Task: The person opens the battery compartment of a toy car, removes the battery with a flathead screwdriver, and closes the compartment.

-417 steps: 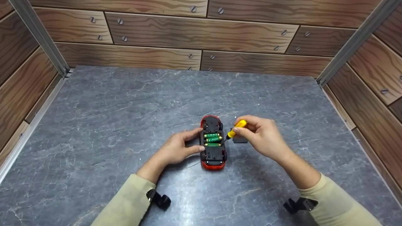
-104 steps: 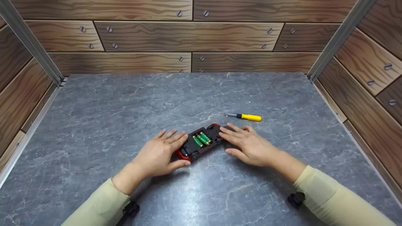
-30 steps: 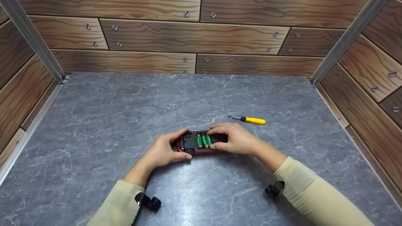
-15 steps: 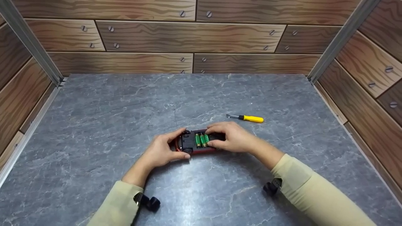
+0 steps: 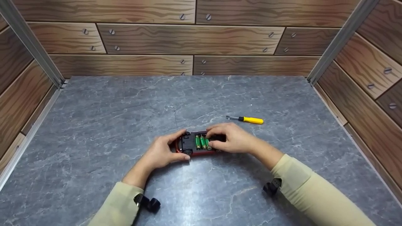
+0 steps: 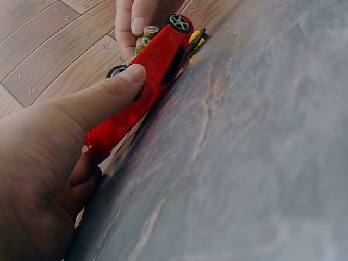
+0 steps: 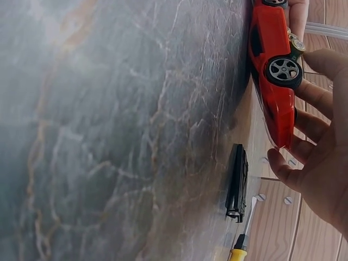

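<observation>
A red toy car [image 5: 188, 142] lies upside down on the table, its black underside up and its battery compartment uncovered. Several green batteries [image 5: 197, 142] sit side by side there. My left hand [image 5: 161, 150] grips the car's left end, thumb on the near side and a finger on the far side. At the compartment's right, my right hand [image 5: 230, 138] pinches the rightmost battery [image 5: 208, 143] by its ends between thumb and finger. That battery sits tilted, partly hidden by the fingers. In the right wrist view, the thumb touches a battery end [image 7: 296, 43].
A yellow-handled screwdriver [image 5: 251, 120] lies beyond my right hand. The black battery cover [image 7: 237, 185] rests on the table beside the car in the right wrist view; my right hand hides it in the head view. Wood-patterned walls [image 5: 144, 39] enclose the grey marbled table [image 5: 110, 103].
Earlier my right hand held the screwdriver; it now lies on the table. The car has turned from lengthwise to crosswise. In the last half second, the rightmost battery's near end has shifted right.
</observation>
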Action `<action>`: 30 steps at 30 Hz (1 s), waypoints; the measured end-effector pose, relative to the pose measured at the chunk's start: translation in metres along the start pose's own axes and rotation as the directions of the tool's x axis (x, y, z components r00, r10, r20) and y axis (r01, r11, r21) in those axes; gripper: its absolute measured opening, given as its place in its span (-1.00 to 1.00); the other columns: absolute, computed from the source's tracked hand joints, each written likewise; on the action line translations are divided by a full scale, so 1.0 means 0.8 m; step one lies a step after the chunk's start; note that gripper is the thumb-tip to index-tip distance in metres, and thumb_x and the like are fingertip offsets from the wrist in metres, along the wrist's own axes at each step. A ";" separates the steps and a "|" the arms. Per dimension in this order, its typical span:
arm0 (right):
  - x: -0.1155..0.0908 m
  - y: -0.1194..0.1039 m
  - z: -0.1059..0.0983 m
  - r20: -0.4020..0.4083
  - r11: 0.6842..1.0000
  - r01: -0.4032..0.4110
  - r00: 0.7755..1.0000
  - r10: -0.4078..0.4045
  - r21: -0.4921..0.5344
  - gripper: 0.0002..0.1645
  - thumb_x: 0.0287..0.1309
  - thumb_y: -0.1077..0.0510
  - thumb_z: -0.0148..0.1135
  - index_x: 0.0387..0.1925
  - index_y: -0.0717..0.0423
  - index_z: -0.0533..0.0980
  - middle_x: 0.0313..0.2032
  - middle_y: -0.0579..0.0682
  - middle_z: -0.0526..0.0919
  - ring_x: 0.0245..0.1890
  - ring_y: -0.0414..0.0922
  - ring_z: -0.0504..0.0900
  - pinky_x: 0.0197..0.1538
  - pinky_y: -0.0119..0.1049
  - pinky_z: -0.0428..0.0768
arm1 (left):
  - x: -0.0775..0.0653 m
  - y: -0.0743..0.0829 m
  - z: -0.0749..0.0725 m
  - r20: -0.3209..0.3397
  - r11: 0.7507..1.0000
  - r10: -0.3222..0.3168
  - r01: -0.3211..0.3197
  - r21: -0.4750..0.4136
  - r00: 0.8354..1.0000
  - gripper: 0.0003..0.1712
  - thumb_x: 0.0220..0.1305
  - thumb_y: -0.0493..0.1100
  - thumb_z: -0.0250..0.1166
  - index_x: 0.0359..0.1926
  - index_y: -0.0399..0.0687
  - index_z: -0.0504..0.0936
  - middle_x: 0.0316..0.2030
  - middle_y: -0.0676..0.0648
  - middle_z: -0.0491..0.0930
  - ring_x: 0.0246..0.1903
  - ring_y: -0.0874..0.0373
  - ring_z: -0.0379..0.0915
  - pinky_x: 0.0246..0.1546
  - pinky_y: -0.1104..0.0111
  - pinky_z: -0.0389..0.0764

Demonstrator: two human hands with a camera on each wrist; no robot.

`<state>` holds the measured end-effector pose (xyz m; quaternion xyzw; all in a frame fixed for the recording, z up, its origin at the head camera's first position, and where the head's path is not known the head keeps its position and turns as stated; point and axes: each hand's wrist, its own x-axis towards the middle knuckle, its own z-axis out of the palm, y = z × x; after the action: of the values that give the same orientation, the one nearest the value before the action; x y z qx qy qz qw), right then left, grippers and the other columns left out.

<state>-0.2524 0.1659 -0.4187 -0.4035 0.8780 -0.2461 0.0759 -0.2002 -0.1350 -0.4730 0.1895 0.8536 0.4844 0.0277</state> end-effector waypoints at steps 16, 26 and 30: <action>0.006 -0.005 -0.005 0.084 0.999 -0.047 0.995 0.046 0.000 -0.38 0.21 -0.20 0.47 0.21 0.01 0.66 0.36 0.08 0.59 0.38 0.12 0.51 0.46 0.16 0.40 | 0.000 0.001 -0.002 -0.007 1.000 -0.006 0.006 0.007 1.000 0.17 -0.08 0.09 0.76 0.56 0.06 0.43 0.39 -0.19 0.53 0.33 -0.11 0.50 0.45 -0.02 0.38; 0.006 -0.004 -0.006 0.035 0.996 -0.042 0.999 0.039 0.080 -0.45 0.13 -0.14 0.57 0.08 0.00 0.65 0.34 0.08 0.61 0.33 0.10 0.55 0.41 0.13 0.46 | 0.002 0.003 0.000 0.016 0.999 -0.048 0.048 -0.003 0.999 0.17 -0.07 0.06 0.75 0.57 0.10 0.41 0.41 -0.19 0.51 0.29 -0.13 0.53 0.42 -0.05 0.40; -0.001 -0.004 -0.013 -0.024 0.991 -0.029 0.999 0.033 0.132 -0.46 0.13 -0.07 0.60 0.10 0.00 0.65 0.32 0.09 0.63 0.34 0.08 0.55 0.42 0.11 0.46 | 0.000 0.001 0.000 0.012 0.998 -0.056 0.056 0.001 0.998 0.17 -0.09 0.07 0.75 0.57 0.13 0.41 0.41 -0.19 0.50 0.31 -0.14 0.51 0.44 -0.05 0.39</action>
<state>-0.2529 0.1687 -0.4086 -0.3805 0.8670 -0.3076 0.0947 -0.1999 -0.1347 -0.4723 0.1684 0.8586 0.4819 0.0466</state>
